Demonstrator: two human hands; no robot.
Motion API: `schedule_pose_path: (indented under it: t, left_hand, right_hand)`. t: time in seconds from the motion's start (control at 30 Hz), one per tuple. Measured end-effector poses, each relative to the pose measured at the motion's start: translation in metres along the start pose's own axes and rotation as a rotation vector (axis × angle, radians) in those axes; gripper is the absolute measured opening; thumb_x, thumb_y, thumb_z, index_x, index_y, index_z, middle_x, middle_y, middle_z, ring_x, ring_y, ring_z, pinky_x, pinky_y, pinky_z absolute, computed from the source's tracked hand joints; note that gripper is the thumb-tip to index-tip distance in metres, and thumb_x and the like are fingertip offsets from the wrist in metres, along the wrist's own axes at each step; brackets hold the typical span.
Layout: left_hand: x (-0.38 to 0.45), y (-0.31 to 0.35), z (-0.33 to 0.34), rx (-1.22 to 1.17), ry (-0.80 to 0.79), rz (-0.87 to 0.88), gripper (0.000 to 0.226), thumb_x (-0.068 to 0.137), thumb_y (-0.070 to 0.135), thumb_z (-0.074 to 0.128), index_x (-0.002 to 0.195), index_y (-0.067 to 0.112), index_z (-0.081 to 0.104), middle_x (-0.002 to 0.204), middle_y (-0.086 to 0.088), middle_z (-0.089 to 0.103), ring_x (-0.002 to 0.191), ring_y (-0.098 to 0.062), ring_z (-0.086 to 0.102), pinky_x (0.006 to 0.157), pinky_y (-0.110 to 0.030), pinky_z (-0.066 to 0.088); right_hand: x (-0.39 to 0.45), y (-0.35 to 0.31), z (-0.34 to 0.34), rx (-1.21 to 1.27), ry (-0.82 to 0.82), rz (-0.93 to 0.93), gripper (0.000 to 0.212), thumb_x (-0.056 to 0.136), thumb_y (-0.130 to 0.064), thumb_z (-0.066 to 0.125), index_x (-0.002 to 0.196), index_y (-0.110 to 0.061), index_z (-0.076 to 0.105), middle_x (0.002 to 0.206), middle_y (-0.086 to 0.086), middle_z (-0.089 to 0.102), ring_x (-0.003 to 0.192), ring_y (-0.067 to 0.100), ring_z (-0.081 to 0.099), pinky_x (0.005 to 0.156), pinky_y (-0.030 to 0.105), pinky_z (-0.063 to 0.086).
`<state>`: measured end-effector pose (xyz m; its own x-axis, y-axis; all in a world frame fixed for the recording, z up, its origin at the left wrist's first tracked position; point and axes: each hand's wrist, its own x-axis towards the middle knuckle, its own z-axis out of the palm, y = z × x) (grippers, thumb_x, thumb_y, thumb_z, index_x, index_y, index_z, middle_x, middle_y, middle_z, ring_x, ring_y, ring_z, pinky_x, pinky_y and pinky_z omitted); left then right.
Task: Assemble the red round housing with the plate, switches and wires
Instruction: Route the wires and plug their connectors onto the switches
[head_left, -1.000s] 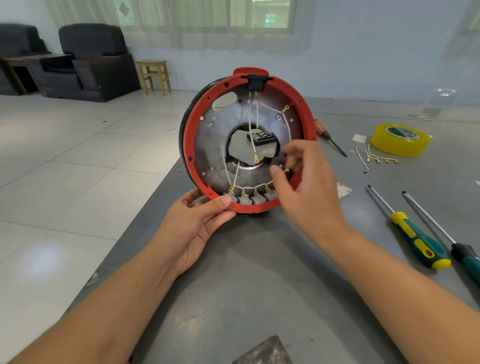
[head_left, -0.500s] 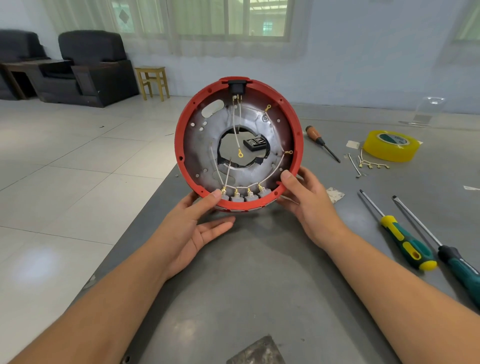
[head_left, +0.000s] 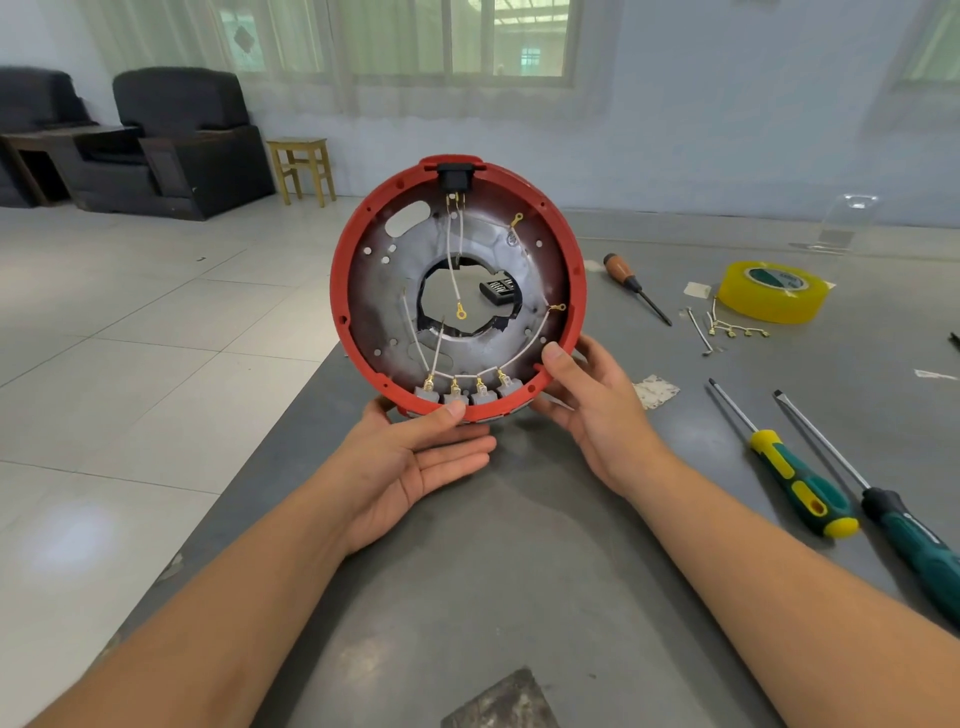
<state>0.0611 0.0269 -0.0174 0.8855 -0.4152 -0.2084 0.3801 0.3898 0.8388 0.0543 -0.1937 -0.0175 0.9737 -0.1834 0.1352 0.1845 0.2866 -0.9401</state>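
— What are the hands doing?

— The left hand (head_left: 415, 462) pinches the red housing (head_left: 343, 291) at its six o'clock rim, thumb on top; the right hand (head_left: 592, 410) grips the rim near four o'clock.

— And the housing?

— Held upright above the grey table (head_left: 519, 571), plate (head_left: 379, 312) inside, four switches (head_left: 467, 392) along the bottom, white wires (head_left: 454, 270) looping up. Screwdrivers (head_left: 800, 483) lie at three o'clock, yellow tape (head_left: 774, 291) at two

No writing can be read anywhere; the green label inside the yellow tape roll (head_left: 774, 290), at two o'clock, is too blurred.
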Motion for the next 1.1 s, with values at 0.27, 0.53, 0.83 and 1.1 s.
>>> schedule_pose_path:
  t: [0.27,0.53,0.83,1.1]
  left_hand:
    - [0.01,-0.003,0.004,-0.028,0.04,-0.013,0.08,0.075,0.007,0.085,0.143,0.003,0.045,0.114,-0.035,0.072,0.105,-0.048,0.075,0.076,-0.044,0.066]
    - [0.026,-0.008,0.018,-0.027,0.115,0.065,0.077,0.081,-0.002,0.083,0.139,0.017,0.037,0.108,-0.032,0.075,0.099,-0.048,0.076,0.074,-0.045,0.066]
    - [0.035,-0.01,0.014,-0.077,0.08,0.088,0.081,0.077,0.008,0.083,0.146,0.004,0.041,0.116,-0.031,0.074,0.106,-0.044,0.075,0.077,-0.043,0.065]
    - [0.041,-0.014,0.009,-0.056,0.055,0.098,0.076,0.078,0.01,0.082,0.144,0.003,0.045,0.118,-0.028,0.075,0.107,-0.042,0.076,0.077,-0.041,0.065]
  right_hand:
    - [0.01,0.002,-0.006,-0.103,-0.053,0.052,0.044,0.099,-0.03,0.067,0.138,-0.011,0.057,0.107,-0.001,0.075,0.1,0.018,0.073,0.095,0.04,0.059]
    - [0.058,-0.043,-0.055,-0.907,0.286,-0.02,0.031,0.096,-0.043,0.054,0.1,-0.018,0.071,0.101,0.002,0.073,0.101,0.027,0.069,0.086,0.04,0.056]
    - [0.107,-0.074,-0.173,-1.456,0.567,0.292,0.026,0.094,-0.016,0.06,0.109,0.003,0.069,0.115,0.024,0.068,0.11,0.042,0.062,0.08,0.037,0.048]
    - [0.121,-0.073,-0.187,-1.322,0.552,0.459,0.028,0.087,-0.03,0.073,0.097,-0.003,0.069,0.092,0.017,0.072,0.082,0.031,0.068,0.072,0.036,0.058]
